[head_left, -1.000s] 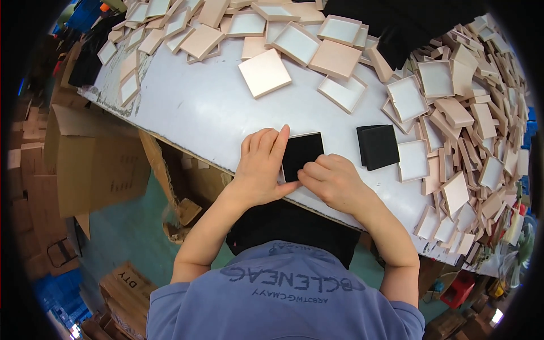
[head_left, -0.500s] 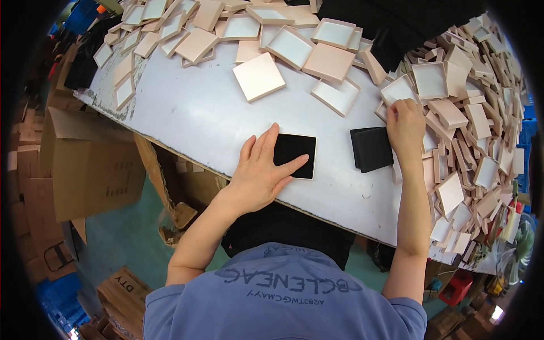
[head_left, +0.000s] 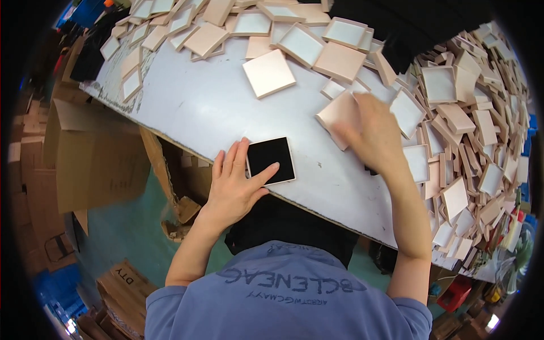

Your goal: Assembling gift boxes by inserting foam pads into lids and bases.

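My left hand (head_left: 232, 187) lies at the table's near edge with its fingers stretched out and apart. One finger rests on the black pad (head_left: 266, 156) inside a shallow pale-pink box (head_left: 293, 165), and the others lie along the box's left side. My right hand (head_left: 377, 133), blurred by motion, grips a pale-pink box piece (head_left: 339, 116) tilted over the table, thumb across its face. Whether that piece is a lid or a base I cannot tell. A dark corner of the black pads (head_left: 370, 170) peeks out by my right wrist; my forearm hides the rest.
Loose pale-pink box pieces (head_left: 338, 61) spread along the far side of the white table (head_left: 192, 113). A dense heap of them (head_left: 481, 124) covers the right side. Dark fabric (head_left: 396, 22) lies at the back. A cardboard carton (head_left: 102, 158) stands left of the table.
My right hand has come left from the heap, bringing a pale-pink box piece. The box with the black pad has slid left and turned slightly under my left hand.
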The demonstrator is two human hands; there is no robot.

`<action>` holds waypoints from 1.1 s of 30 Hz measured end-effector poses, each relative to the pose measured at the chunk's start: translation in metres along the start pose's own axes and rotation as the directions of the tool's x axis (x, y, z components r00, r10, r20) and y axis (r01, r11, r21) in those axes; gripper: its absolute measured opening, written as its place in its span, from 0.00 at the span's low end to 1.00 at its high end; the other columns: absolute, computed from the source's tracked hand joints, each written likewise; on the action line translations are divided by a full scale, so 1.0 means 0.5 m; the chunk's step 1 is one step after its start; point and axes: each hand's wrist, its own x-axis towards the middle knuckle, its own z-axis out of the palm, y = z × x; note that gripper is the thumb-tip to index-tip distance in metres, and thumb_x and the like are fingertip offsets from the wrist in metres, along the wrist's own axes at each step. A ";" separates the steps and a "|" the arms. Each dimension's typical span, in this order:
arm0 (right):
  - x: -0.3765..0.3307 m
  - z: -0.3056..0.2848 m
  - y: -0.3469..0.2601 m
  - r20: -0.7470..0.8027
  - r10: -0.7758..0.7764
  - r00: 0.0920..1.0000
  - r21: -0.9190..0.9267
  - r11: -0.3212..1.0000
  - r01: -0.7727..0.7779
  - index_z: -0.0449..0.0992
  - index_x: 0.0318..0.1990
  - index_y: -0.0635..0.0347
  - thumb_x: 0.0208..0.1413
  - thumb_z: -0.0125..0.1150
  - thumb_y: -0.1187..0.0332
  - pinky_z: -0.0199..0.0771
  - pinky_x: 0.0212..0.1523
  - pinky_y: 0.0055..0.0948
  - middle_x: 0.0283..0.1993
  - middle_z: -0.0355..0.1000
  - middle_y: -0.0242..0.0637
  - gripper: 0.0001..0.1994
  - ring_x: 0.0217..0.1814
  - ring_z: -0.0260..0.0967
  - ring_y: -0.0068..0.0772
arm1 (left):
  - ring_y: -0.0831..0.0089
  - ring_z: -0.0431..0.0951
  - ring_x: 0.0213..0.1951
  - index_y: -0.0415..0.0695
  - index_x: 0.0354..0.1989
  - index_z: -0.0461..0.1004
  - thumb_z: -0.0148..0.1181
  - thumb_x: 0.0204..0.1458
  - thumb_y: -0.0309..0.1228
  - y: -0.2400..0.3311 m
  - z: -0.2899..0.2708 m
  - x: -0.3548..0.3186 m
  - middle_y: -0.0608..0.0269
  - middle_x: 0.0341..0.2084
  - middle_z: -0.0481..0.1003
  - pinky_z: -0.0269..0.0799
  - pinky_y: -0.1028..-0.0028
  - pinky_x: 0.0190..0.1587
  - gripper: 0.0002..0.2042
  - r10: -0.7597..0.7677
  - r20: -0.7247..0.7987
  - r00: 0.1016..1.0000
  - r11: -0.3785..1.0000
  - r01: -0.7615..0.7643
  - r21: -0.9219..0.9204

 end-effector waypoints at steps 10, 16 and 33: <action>-0.044 0.011 -0.034 -0.095 -0.124 0.988 0.126 0.983 0.135 0.67 0.56 0.51 0.32 0.67 0.65 0.58 0.55 0.42 0.55 0.62 0.48 0.35 0.54 0.60 0.49 | 0.48 0.63 0.55 0.43 0.57 0.63 0.68 0.35 0.31 -0.028 0.027 0.021 0.40 0.56 0.58 0.60 0.57 0.55 0.35 0.103 -0.210 0.972 0.948 -0.160 -0.276; -0.034 0.057 -0.084 0.158 -0.525 0.836 0.480 0.781 0.399 0.69 0.55 0.49 0.31 0.67 0.67 0.60 0.56 0.42 0.58 0.60 0.47 0.34 0.57 0.58 0.50 | 0.41 0.66 0.51 0.36 0.64 0.42 0.70 0.31 0.28 -0.034 0.057 0.040 0.30 0.60 0.49 0.64 0.57 0.53 0.51 0.114 -0.365 0.924 0.838 -0.286 -0.464; -0.079 0.072 -0.094 0.092 -0.248 0.964 0.818 0.571 0.069 0.69 0.51 0.60 0.40 0.69 0.64 0.69 0.45 0.32 0.45 0.70 0.45 0.28 0.44 0.68 0.39 | 0.55 0.77 0.36 0.36 0.42 0.68 0.61 0.50 0.39 -0.018 0.036 0.033 0.54 0.36 0.74 0.73 0.71 0.39 0.19 -0.030 -0.380 0.924 0.828 -0.190 -0.528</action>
